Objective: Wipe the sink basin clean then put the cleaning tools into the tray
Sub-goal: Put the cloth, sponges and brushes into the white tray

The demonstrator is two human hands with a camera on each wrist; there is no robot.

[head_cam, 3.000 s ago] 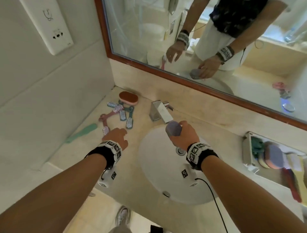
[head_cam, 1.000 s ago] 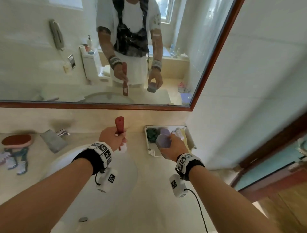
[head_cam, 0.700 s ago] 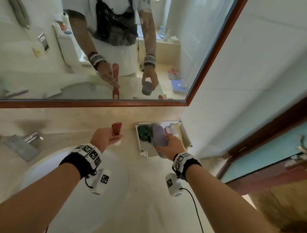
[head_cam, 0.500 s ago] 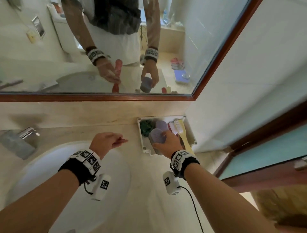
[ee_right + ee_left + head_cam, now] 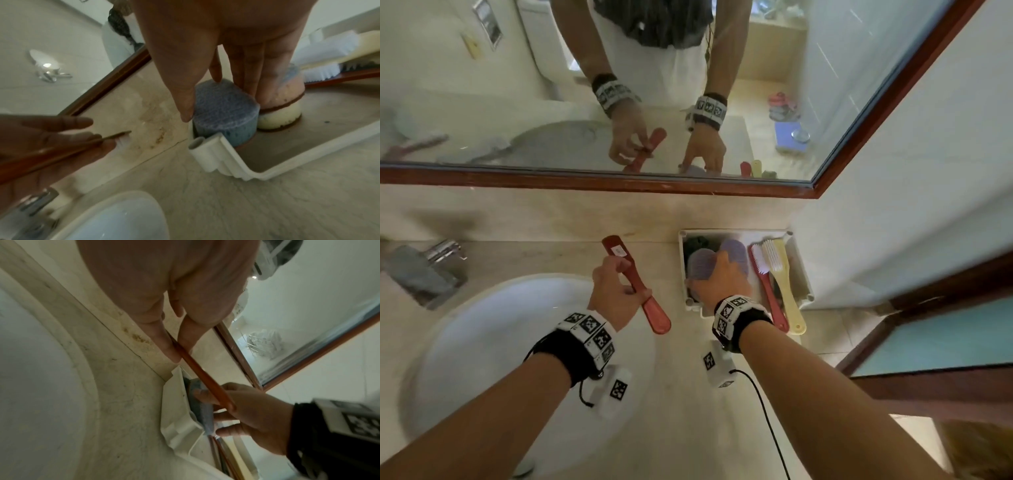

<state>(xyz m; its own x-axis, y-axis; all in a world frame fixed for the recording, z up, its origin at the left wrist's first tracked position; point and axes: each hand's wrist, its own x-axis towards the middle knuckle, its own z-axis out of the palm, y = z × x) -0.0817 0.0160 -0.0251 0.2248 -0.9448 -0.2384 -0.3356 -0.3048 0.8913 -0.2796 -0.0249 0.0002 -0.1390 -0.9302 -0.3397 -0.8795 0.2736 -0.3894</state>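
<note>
Fingers (image 5: 187, 104) of the right hand (image 5: 717, 279) grip a purple sponge (image 5: 700, 263) in the tray (image 5: 799, 270), beside brushes (image 5: 774, 260).

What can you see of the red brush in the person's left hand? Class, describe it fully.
The red brush is long, flat and plastic-looking, with a small white sticker near its far end. The left hand grips its middle between thumb and fingers, holding it tilted above the counter between the sink and the tray. The right wrist view shows white bristles at its far end.
</note>
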